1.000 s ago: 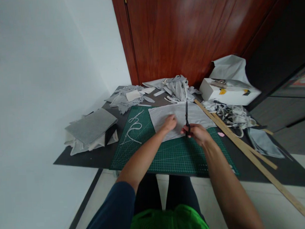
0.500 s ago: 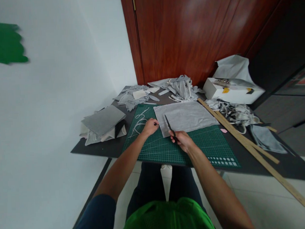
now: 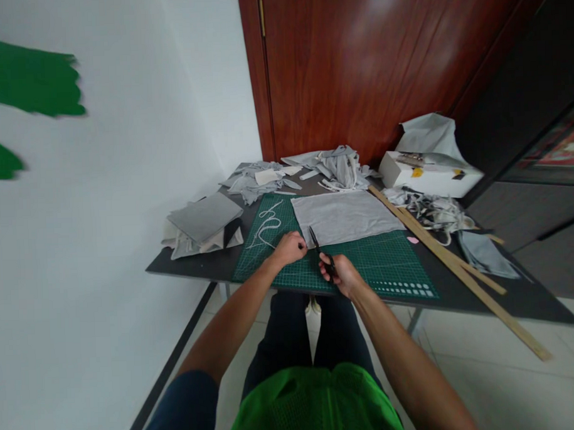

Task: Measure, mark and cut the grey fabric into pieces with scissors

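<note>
In my right hand (image 3: 342, 274) I hold black scissors (image 3: 329, 263) by the handles, with the blades pointing away over the near left part of a grey cloth (image 3: 346, 216). The cloth lies flat on a green cutting mat (image 3: 289, 279). My left hand (image 3: 290, 248) is closed at the near left corner of the cloth. A small dark spot shows at its fingertips; I cannot make out what they pinch. Beside that hand, a thin white cord (image 3: 268, 227) lies in loops on the mat.
Grey fabric pieces (image 3: 207, 216) are stacked at the left. Heaps of scraps (image 3: 342, 166) lie along the back. Long wooden rulers (image 3: 441, 250) cross the right side, one overhanging the front edge. A white box (image 3: 429, 175) and tangled strips (image 3: 437, 213) stand beyond them.
My left hand has moved nearer to me and right, to the cloth's near corner. The scissors have come slightly closer to me. The camera view has shifted a little.
</note>
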`<control>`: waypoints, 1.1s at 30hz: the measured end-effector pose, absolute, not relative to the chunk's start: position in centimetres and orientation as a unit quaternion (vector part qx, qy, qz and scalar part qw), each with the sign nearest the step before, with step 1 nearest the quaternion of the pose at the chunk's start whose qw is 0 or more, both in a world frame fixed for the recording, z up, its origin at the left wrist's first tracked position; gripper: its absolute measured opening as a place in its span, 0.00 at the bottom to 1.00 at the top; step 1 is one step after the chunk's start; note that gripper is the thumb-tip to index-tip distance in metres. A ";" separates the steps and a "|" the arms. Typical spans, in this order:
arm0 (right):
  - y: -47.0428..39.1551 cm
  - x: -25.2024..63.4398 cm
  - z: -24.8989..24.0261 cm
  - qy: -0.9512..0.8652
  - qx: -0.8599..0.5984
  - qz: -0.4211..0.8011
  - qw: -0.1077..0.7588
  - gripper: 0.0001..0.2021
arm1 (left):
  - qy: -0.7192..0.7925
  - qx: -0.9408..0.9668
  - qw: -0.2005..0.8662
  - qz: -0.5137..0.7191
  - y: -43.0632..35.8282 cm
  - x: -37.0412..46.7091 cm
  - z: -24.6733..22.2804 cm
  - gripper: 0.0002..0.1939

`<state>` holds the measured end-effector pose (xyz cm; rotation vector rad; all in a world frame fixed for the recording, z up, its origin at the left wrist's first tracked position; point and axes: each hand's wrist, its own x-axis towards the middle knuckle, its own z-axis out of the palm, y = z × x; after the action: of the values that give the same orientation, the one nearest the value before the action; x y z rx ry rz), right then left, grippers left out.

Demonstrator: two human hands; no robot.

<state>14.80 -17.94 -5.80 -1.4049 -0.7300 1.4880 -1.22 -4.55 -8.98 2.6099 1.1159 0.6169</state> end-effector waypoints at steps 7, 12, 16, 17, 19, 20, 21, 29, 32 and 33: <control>-21.5 14.4 -5.9 -0.282 -0.574 0.631 0.440 0.16 | 0.427 0.875 0.068 0.217 -6.1 -0.5 -9.1 0.09; -24.4 14.7 -5.6 -0.266 -0.570 0.658 0.415 0.17 | 0.426 0.864 0.084 0.254 -6.2 -0.5 -9.8 0.10; -26.2 15.2 -5.6 -0.257 -0.553 0.679 0.408 0.18 | 0.427 0.850 0.120 0.285 -5.9 -0.8 -10.1 0.11; -26.4 15.2 -5.6 -0.254 -0.551 0.683 0.406 0.18 | 0.428 0.847 0.125 0.288 -5.9 -0.8 -10.1 0.11; -26.5 15.1 -5.5 -0.249 -0.550 0.688 0.404 0.18 | 0.432 0.843 0.133 0.293 -5.9 -0.8 -10.0 0.11; -26.4 14.9 -5.4 -0.246 -0.550 0.688 0.404 0.18 | 0.433 0.841 0.136 0.295 -5.8 -0.9 -10.0 0.11; -26.1 14.7 -5.3 -0.244 -0.550 0.688 0.406 0.17 | 0.435 0.838 0.139 0.298 -5.8 -0.9 -10.0 0.11; -23.8 13.1 -6.3 -0.233 -0.552 0.676 0.429 0.18 | 0.437 0.831 0.155 0.307 -5.8 -1.3 -10.1 0.10; -23.3 13.1 -6.9 -0.243 -0.552 0.670 0.433 0.18 | 0.437 0.828 0.164 0.312 -5.8 -1.3 -10.1 0.10; -23.2 13.1 -7.1 -0.246 -0.551 0.669 0.434 0.19 | 0.438 0.826 0.167 0.313 -5.8 -1.3 -10.1 0.10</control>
<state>13.06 -23.19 -7.10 -1.3726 -0.6132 1.6659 -1.26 -5.83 -10.07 2.3504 1.2464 0.8894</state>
